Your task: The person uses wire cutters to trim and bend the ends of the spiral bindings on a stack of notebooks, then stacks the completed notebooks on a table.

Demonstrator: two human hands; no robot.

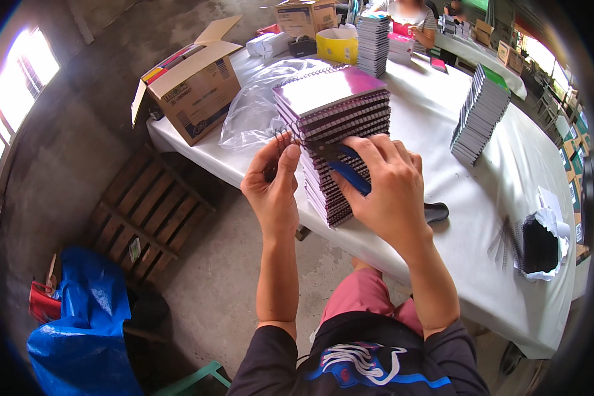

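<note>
Observed: notebook stack [343, 119] at edge of counter [508, 181] | Left hand [274, 179]: fingers pinched on wire coil [282, 140] beside stack | Right hand [393, 181]: fingers clamped round pliers [351, 175], head near coil | Advisory: steady wire, square pliers, avoid scuffing stack.

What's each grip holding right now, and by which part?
Right grip: blue-handled pliers, by the handles. Left grip: a dark wire coil, pinched; exactly where along it is unclear.
</note>
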